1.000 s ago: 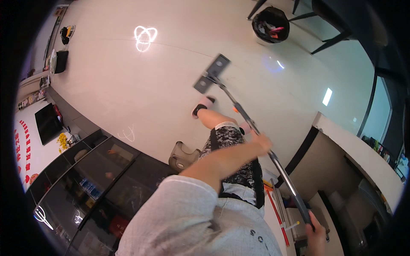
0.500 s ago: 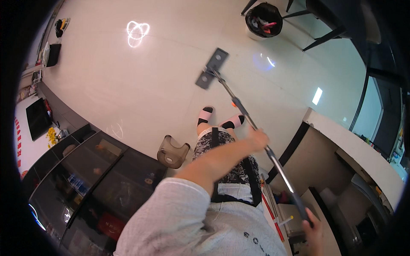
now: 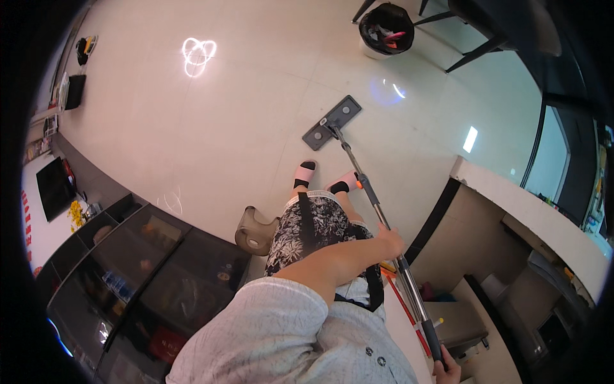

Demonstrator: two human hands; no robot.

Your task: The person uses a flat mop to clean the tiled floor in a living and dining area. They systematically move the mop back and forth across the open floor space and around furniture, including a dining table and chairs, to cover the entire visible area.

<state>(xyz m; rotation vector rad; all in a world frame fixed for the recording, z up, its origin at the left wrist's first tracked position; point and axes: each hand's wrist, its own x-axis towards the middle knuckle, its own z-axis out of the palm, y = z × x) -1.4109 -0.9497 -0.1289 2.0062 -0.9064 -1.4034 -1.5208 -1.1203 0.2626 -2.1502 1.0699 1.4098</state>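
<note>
A flat mop (image 3: 347,111) with a grey rectangular head lies against the pale tiled floor just beyond my feet. Its metal pole slants from the head down toward the lower right. My left hand (image 3: 390,242) reaches across my body and is wrapped round the middle of the pole. Near the lower edge, my right hand (image 3: 448,369) grips the dark end of the handle; part of that hand is cut off by the picture's edge. My pink slippers (image 3: 306,171) stand just short of the mop head.
A bin (image 3: 377,48) with a black liner stands beyond the mop, beside dark chair legs (image 3: 480,52). A translucent brown stool (image 3: 254,233) is left of my legs. Dark glass cabinets (image 3: 185,269) run along the left; a white-topped counter (image 3: 511,193) is on the right.
The mop head has come closer to my feet and slightly to the right, turning a little. My right hand has moved down and left with the handle's end. Both hands keep their grip.
</note>
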